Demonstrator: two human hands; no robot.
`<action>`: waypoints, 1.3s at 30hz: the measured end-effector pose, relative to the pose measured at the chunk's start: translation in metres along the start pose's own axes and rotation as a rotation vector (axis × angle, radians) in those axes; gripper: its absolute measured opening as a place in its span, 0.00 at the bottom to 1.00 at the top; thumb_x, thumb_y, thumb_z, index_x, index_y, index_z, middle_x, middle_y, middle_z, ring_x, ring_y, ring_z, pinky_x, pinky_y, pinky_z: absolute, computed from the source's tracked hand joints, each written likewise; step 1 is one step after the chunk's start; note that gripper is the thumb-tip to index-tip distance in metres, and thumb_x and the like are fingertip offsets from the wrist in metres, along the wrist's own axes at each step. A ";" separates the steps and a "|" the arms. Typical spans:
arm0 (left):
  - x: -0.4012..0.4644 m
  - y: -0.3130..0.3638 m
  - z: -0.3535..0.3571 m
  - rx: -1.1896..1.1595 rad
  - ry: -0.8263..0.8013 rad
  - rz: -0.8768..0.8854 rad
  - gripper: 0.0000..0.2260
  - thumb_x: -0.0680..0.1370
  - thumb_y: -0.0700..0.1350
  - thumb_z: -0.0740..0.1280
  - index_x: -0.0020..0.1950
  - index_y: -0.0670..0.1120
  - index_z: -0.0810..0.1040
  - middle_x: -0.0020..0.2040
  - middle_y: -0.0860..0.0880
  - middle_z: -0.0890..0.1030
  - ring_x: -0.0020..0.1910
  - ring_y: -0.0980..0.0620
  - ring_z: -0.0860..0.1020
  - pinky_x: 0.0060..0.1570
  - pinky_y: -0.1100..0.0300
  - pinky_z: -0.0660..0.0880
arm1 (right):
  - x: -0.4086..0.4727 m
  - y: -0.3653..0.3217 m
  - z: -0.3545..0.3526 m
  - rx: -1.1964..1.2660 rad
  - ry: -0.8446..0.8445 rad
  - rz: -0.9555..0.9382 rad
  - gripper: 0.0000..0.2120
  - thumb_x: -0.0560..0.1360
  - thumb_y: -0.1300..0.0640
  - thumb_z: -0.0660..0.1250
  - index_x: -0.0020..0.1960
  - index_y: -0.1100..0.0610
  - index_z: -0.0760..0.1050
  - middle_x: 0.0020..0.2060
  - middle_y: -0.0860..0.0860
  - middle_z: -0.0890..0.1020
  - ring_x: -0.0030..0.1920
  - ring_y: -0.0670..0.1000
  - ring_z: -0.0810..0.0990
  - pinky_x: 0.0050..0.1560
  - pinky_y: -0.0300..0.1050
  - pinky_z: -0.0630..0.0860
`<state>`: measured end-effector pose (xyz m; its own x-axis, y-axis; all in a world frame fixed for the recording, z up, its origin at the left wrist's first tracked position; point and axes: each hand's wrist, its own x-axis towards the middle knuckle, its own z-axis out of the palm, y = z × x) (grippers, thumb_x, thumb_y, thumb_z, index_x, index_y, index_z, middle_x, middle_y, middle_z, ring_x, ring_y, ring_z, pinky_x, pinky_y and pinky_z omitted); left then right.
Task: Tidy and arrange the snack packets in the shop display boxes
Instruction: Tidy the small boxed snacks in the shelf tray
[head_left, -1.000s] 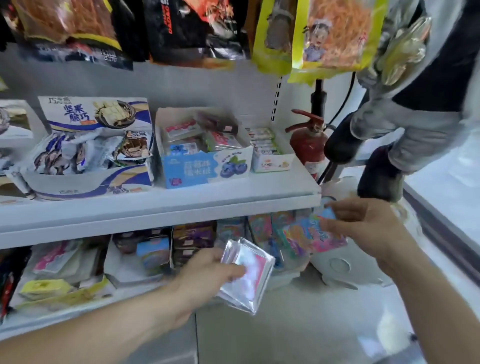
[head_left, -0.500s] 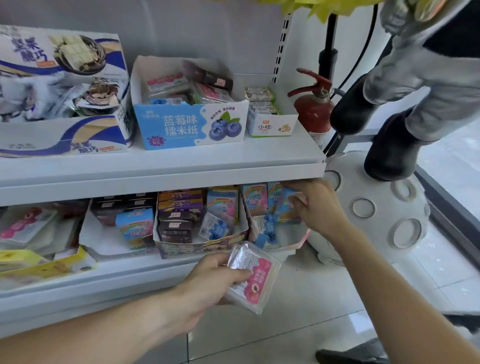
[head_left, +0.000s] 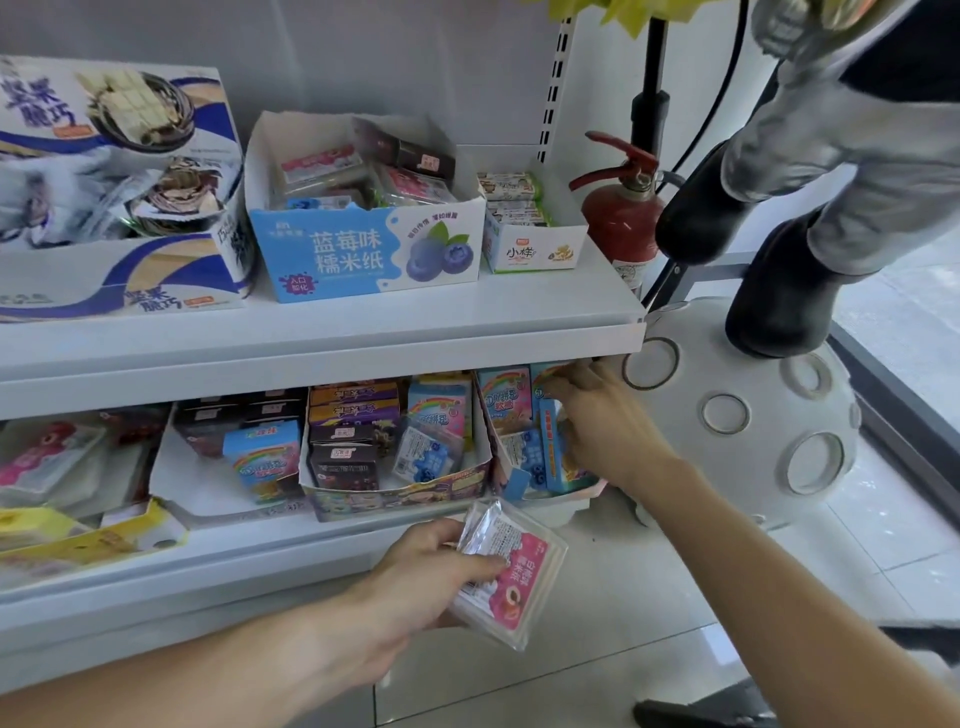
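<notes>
Snack packets: one clear pink packet (head_left: 511, 571) is pinched in the left hand (head_left: 415, 582); the right hand (head_left: 602, 421), fingers curled, seats blue packets (head_left: 550, 447) in the end box (head_left: 561, 501). Stand each upright, faces outward, before releasing.

- Your upper shelf (head_left: 322, 332) carries the big nut-crisp box (head_left: 119, 280), the blue blueberry box (head_left: 363, 254) and a small white box (head_left: 535, 249), side by side
- Your lower shelf (head_left: 234, 551) holds a yellow tray (head_left: 93, 540), a white tray (head_left: 208, 499), a purple-fronted box (head_left: 400, 493) and a pink-edged box (head_left: 561, 499)
</notes>
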<state>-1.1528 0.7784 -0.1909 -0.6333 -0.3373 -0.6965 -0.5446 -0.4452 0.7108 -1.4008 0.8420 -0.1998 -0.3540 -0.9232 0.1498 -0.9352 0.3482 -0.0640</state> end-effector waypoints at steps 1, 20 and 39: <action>0.001 -0.001 0.000 -0.007 0.004 -0.003 0.14 0.76 0.39 0.74 0.60 0.48 0.78 0.45 0.45 0.88 0.42 0.49 0.86 0.43 0.56 0.81 | -0.003 -0.007 0.004 0.002 0.026 -0.046 0.25 0.66 0.64 0.71 0.63 0.56 0.79 0.59 0.55 0.81 0.60 0.61 0.74 0.60 0.58 0.76; 0.001 0.001 -0.004 -0.011 0.019 0.015 0.13 0.76 0.39 0.73 0.59 0.47 0.80 0.48 0.45 0.87 0.49 0.45 0.86 0.47 0.53 0.83 | 0.013 -0.008 -0.001 0.238 0.024 0.017 0.13 0.69 0.53 0.75 0.53 0.48 0.82 0.57 0.47 0.81 0.63 0.56 0.71 0.63 0.48 0.70; -0.005 0.008 -0.003 -0.282 -0.097 -0.012 0.13 0.81 0.45 0.62 0.62 0.43 0.80 0.55 0.39 0.85 0.54 0.39 0.83 0.53 0.46 0.80 | -0.094 -0.071 -0.048 1.266 -0.049 0.521 0.11 0.70 0.60 0.77 0.52 0.52 0.86 0.46 0.49 0.87 0.50 0.52 0.85 0.56 0.54 0.82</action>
<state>-1.1524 0.7735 -0.1818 -0.6849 -0.2560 -0.6822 -0.3864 -0.6662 0.6379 -1.3011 0.9121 -0.1622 -0.6342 -0.7462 -0.2023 -0.0400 0.2930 -0.9553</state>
